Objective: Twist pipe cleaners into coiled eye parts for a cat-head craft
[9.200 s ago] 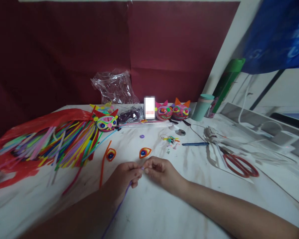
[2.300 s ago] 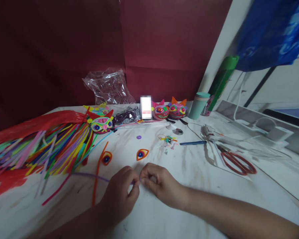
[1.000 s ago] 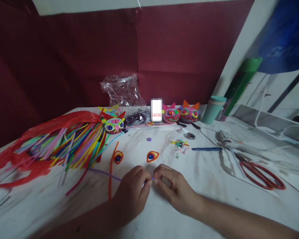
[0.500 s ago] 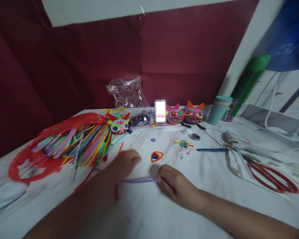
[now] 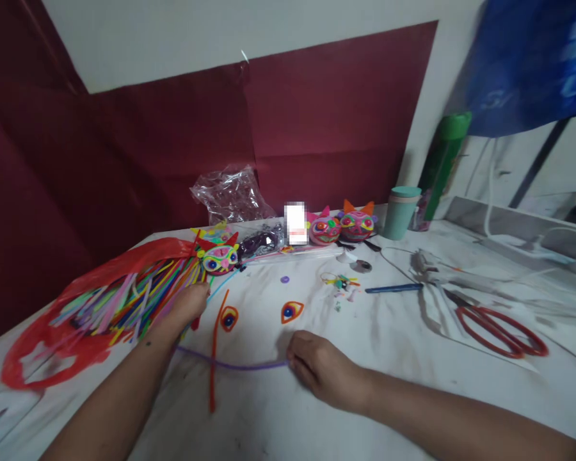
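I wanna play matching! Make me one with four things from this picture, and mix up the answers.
1. Right hand
2. Purple strip
3. Scissors
4. Cup

A. Red-handled
B. Pale green
C. Holding something thin
D. Crossing the long orange strip

Right pairs: 1-C, 2-D, 3-A, 4-B

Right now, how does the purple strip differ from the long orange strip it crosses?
The purple strip runs sideways in a gentle bow; the orange strip lies nearly straight, running away from you. The purple strip has one end in the right hand, while the orange strip lies loose. Both are thin.
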{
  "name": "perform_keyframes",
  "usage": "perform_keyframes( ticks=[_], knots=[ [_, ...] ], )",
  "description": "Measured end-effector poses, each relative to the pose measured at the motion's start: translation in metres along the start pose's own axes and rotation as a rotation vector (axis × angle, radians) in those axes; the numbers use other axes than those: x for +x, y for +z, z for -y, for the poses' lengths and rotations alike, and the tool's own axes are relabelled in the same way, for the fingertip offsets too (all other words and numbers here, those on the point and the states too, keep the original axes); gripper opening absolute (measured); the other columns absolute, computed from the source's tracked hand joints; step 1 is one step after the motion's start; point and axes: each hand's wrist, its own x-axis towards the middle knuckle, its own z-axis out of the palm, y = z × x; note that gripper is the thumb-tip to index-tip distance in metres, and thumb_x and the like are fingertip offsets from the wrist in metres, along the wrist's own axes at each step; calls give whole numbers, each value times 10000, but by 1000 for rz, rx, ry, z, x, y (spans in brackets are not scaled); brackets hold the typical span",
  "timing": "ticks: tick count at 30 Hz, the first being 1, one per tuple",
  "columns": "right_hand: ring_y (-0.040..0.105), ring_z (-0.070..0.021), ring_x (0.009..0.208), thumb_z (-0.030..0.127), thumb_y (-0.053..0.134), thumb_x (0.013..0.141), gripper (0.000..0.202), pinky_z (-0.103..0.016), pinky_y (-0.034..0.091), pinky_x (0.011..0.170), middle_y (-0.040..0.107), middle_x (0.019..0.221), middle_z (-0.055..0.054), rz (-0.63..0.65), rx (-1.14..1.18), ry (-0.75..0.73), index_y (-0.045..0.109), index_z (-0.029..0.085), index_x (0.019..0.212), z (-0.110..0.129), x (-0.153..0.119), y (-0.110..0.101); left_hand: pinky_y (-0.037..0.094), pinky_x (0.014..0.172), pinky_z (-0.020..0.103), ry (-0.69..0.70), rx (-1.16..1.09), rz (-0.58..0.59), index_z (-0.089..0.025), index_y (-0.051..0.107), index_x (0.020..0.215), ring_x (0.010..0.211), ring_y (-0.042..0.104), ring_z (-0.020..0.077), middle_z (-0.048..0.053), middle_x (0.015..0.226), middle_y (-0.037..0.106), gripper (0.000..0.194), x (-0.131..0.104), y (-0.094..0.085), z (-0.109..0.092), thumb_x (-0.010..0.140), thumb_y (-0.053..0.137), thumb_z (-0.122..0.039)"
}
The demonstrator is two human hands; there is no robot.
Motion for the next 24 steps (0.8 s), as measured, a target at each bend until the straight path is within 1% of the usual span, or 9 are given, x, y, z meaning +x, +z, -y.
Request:
perform_keyframes(
  ticks=[1,3,6,9,14,17,20,22,24],
  knots=[
    [495,-141,675,62,402,792,157,-238,441,616,526,741,-50,-3,-16,-11,505,166,737,-1,0,0,461,724,327,6,-4,-1,-124,600,816,795,594,177,48,836,626,120,2,-1,0,814,538,-227],
    [491,-139,673,62,407,785,152,-230,435,612,525,731,-48,-7,-53,-34,501,167,726,-2,1,0,419,695,293,11,-27,-33,-143,569,638,760,592,199,40,683,610,131,9,-6,-2,763,534,-162],
    [484,-136,656,59,417,768,150,-220,424,599,517,702,-40,-2,-93,-53,484,169,692,-4,2,0,392,666,278,5,-89,-119,-162,549,675,763,576,212,35,672,602,119,18,-16,-19,753,460,-179],
    [486,-134,650,51,420,749,148,-215,420,594,519,704,-41,5,-123,-58,480,168,679,-5,4,1,406,618,255,69,-195,-109,-151,568,756,721,574,191,25,694,617,153,22,-15,-61,751,432,-222],
    [514,-154,689,64,419,740,138,-227,435,628,554,730,-58,45,-221,-88,507,163,701,-7,5,0,431,573,215,321,-376,66,-144,637,731,645,581,146,-7,659,647,143,22,21,-167,700,516,-215],
    [523,-160,696,64,418,739,142,-232,445,650,578,740,-66,64,-289,-117,524,158,735,-6,4,-3,454,614,236,401,-428,109,-125,648,734,674,586,145,10,695,649,118,25,48,-217,721,565,-207],
    [527,-170,702,68,438,729,132,-242,447,661,595,727,-68,109,-378,-144,535,157,733,-5,4,-6,494,703,326,440,-460,142,-121,601,933,796,596,165,39,917,626,207,35,66,-241,819,541,-282],
    [532,-176,708,71,453,725,121,-246,447,661,604,730,-77,144,-408,-152,547,146,738,-4,5,-8,502,741,371,448,-488,153,-139,540,1062,881,586,182,61,1059,579,269,43,71,-247,848,508,-299],
    [537,-177,699,75,454,728,122,-244,446,648,607,731,-85,161,-393,-137,560,134,743,-4,5,-9,499,751,374,438,-522,145,-142,538,1067,888,583,182,63,1066,576,267,47,70,-248,849,507,-293]
  ],
)
